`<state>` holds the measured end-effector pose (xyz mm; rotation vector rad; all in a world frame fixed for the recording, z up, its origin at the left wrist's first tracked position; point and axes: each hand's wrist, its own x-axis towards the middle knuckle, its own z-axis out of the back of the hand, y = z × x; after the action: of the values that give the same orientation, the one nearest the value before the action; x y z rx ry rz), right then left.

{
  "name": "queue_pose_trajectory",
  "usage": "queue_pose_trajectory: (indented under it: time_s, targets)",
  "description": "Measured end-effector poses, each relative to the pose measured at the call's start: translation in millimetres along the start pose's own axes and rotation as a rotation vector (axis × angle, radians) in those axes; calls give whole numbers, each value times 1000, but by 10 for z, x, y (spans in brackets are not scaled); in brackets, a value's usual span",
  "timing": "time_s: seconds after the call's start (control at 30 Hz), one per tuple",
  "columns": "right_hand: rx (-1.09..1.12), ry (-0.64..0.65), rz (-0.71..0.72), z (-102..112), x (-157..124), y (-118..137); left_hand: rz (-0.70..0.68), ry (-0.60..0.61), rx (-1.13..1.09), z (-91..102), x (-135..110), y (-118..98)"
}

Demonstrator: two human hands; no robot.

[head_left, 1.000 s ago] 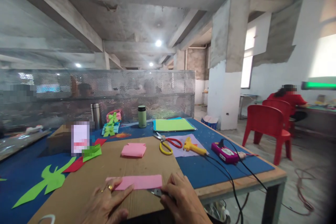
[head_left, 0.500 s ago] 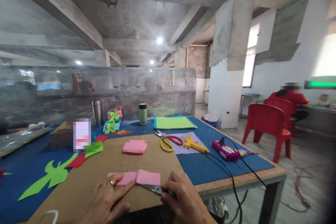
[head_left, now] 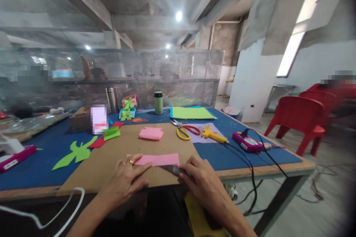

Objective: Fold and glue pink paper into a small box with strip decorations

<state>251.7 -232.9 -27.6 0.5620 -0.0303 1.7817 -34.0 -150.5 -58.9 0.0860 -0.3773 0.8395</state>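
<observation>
A narrow pink paper strip (head_left: 162,160) lies lengthwise on the brown cardboard (head_left: 97,176), close to its front edge. My left hand (head_left: 129,176) rests on the strip's left part, fingers stretched and apart, a ring on one finger. In my closed right hand (head_left: 198,174) is a pointed metal blade (head_left: 167,168), its tip toward the left along the strip's lower edge. Blur and my fingers hide its handle, so I cannot tell whether it is a knife or scissors. Farther back on the cardboard sits a folded pink paper piece (head_left: 151,133).
Red-and-yellow-handled scissors (head_left: 185,129), a yellow glue gun (head_left: 214,134) and a purple power strip (head_left: 247,142) lie to the right. Green paper cutouts (head_left: 76,152) lie left. Behind stand a green bottle (head_left: 158,103) and a steel flask (head_left: 111,100). A white cable (head_left: 79,202) hangs at front left.
The raised fold in the pink strip now lies flatter. The blade stays beside it in my right hand. My view has tilted down and shifted left.
</observation>
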Motion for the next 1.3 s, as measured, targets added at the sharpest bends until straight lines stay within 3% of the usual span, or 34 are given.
queue_pose_trajectory:
  time_s: [0.17,0.4,0.6,0.87,1.1,1.3]
  targets:
    - [10,29,28,-35,8,-22,27,43,-13,76,-1,-44]
    - [-28,-78,141,-102,108,12,16,18,23,56,0,-47]
    - [9,-114,158,-182,152,81,24,22,37,59,2,-63]
    - [133,-28,145,-111,64,44,26,23,32,80,14,-81]
    - [130,-45,157,-161,206,137,30,35,42,97,15,-85]
    - [102,-44,177,-132,160,123,38,27,22,90,15,-85]
